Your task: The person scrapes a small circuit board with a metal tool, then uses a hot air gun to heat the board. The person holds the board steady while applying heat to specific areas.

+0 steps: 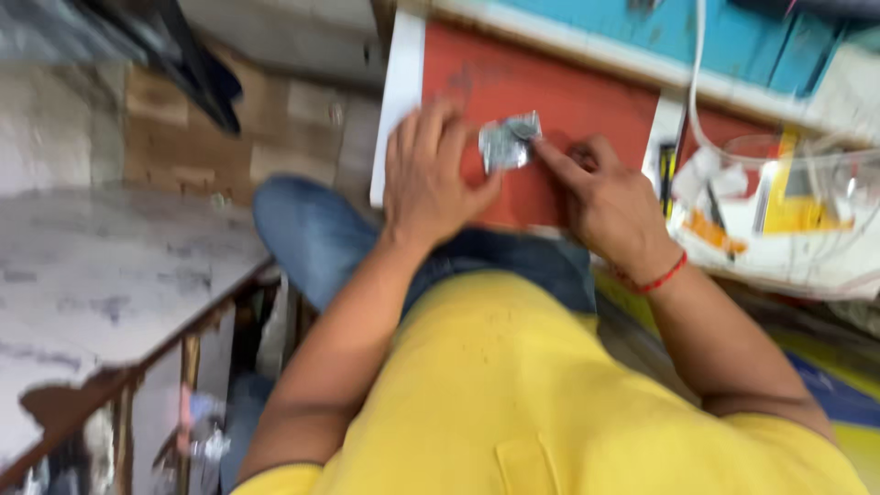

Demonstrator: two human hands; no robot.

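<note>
Two hands meet over a red board (pixel 513 82) lying across the person's lap, past the yellow shirt (pixel 513 394). Left hand (pixel 429 174) lies flat, fingers spread, thumb touching a small crumpled foil packet (pixel 507 142); right hand (pixel 605 197) presses its forefinger on the packet's edge. Right of them sits a clear tub (pixel 807 197) of yellow and white packages; left, a grey marbled counter (pixel 101 275). Beyond lies a blue surface (pixel 669 27).

Crinkled silvery foil piece (pixel 509 142), shiny like metal, at upper centre. Matt red board (pixel 550 92) beneath, smooth, white-edged. Clear glossy plastic container (pixel 807 197) at right. Pale marbled tabletop (pixel 101 266) at left, wood-rimmed. Yellow cloth shirt (pixel 513 394), soft, matt.
</note>
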